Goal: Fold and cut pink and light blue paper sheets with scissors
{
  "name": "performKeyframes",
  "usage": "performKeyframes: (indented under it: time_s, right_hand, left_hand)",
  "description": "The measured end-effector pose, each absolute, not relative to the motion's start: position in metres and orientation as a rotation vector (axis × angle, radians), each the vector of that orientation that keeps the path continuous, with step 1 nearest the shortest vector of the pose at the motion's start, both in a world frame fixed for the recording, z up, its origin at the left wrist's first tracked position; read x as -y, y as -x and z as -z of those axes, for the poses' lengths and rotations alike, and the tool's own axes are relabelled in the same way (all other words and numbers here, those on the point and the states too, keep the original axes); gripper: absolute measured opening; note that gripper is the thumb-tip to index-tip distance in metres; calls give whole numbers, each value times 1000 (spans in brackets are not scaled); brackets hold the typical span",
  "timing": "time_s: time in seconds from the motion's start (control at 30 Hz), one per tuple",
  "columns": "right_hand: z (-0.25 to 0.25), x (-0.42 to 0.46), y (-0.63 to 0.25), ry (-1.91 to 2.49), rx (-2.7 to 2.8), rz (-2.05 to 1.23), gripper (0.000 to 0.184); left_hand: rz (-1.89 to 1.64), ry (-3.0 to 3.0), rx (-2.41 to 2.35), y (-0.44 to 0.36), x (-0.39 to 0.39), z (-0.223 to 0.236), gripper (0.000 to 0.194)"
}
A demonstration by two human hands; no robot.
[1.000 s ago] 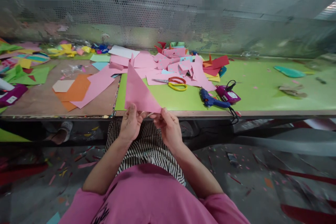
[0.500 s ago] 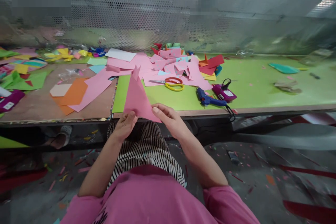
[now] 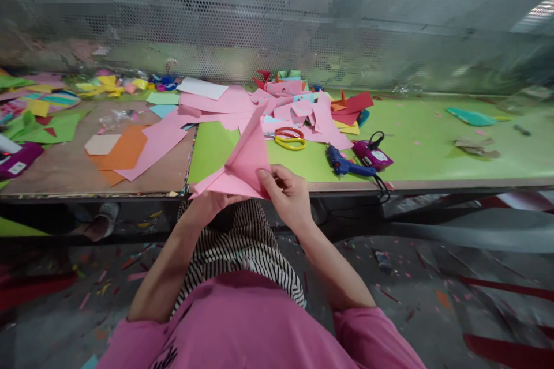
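A folded sheet of pink paper [image 3: 249,161] is held up over the table's front edge, its flaps spread apart and a tall point standing toward the pile. From below, my left hand [image 3: 210,206] supports its left part, with most of the fingers hidden under the paper. My right hand [image 3: 288,193] pinches the right edge between thumb and fingers. Just beyond the paper lie scissors [image 3: 289,139] with one red and one yellow handle, their blades partly covered by the raised point. Behind them spreads a heap of pink paper pieces [image 3: 288,104].
A blue glue gun [image 3: 348,162] and a purple box [image 3: 373,154] with a cord sit right of the scissors. Orange paper [image 3: 125,153] lies on the brown board at left. A teal paper shape [image 3: 471,117] rests far right. A perforated metal panel [image 3: 259,23] stands behind.
The pink paper has turned from a flat folded triangle to an opened shape with its flaps spread. My left hand has slid underneath it; my right hand has shifted along its right edge.
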State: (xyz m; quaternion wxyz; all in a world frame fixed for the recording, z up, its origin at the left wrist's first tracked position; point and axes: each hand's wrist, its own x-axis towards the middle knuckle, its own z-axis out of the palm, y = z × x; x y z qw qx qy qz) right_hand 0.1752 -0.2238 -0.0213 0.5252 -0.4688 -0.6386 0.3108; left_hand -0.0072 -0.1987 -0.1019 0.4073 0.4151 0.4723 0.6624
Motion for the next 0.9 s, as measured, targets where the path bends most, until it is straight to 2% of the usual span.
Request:
performKeyframes:
  time_s: [0.17,0.23,0.3,0.37,0.43,0.6,0.77,0.9]
  right_hand:
    - [26,222,-170,1145,1472,-444,18]
    - [29,222,-167,1151,1504,-369,16]
    - [32,221,-165,1149,1535,-357,14]
    - [34,217,-165,1144,1526,-453,13]
    - [37,211,-168,1133,1460,-661,15]
    - [38,188,-177,1052,1227,-1236,39]
    - [38,160,-186,1086,1234,-1281,45]
    - [42,138,-197,1248,1327,-1102,45]
  left_hand:
    - [-1158,-1076,-571,-15,217,96,72]
    - [-1165,-1007,-513,-30,224,92,64]
    - [-1258,-933,-601,-41,227,87,45]
    - [-1343,-810,-704,-44,226,82,35]
    - [-1391,-669,-765,-40,222,77,33]
    - [-1351,-536,-791,-24,206,71,31]
    - [-1186,-648,-861,-4,188,60,34]
    - [-950,-1148,-1045,16,191,49,40]
